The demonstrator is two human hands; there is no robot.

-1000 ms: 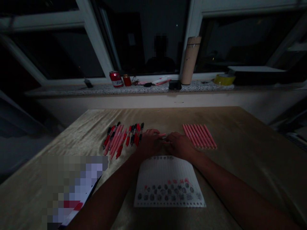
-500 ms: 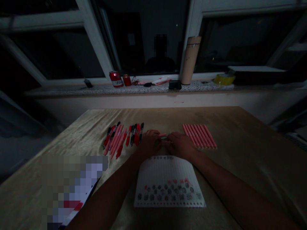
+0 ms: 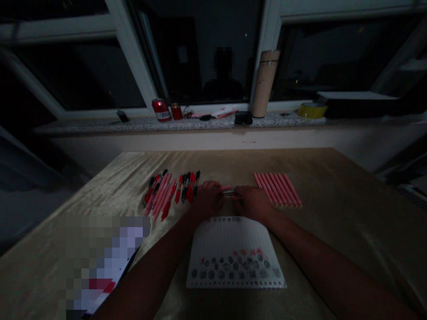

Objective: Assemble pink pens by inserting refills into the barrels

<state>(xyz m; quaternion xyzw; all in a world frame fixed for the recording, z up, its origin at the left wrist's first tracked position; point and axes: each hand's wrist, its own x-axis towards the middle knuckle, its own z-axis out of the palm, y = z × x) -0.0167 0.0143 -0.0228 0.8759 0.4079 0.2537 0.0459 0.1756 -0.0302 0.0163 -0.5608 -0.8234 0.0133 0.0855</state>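
Just beyond the sheet of paper, my left hand [image 3: 210, 198] and my right hand [image 3: 251, 201] face each other with fingers closed. Between them they grip a pink pen [image 3: 229, 193], whose pale, thin middle part shows in the gap. A short pink piece [image 3: 226, 187] sticks out by my left fingertips; whether it belongs to the same pen I cannot tell. Below my wrists lies the lined paper [image 3: 230, 238] with black and red round scribbles. Left of my left hand are red and black pens [image 3: 188, 186]. Right of my right hand, several pink pens [image 3: 278, 189] lie in a neat row.
A looser group of pink, red and black pens [image 3: 162, 195] lies further left. A blurred-out flat object [image 3: 113, 262] is at the near left. On the windowsill [image 3: 140, 126] stand a red can [image 3: 161, 110], a red jar [image 3: 176, 111], a tall flask [image 3: 266, 84] and yellow tape [image 3: 312, 110].
My right hand has shifted slightly right, away from my left hand, so a little more of the pen shows between them. The pens on the table and the paper have not moved.
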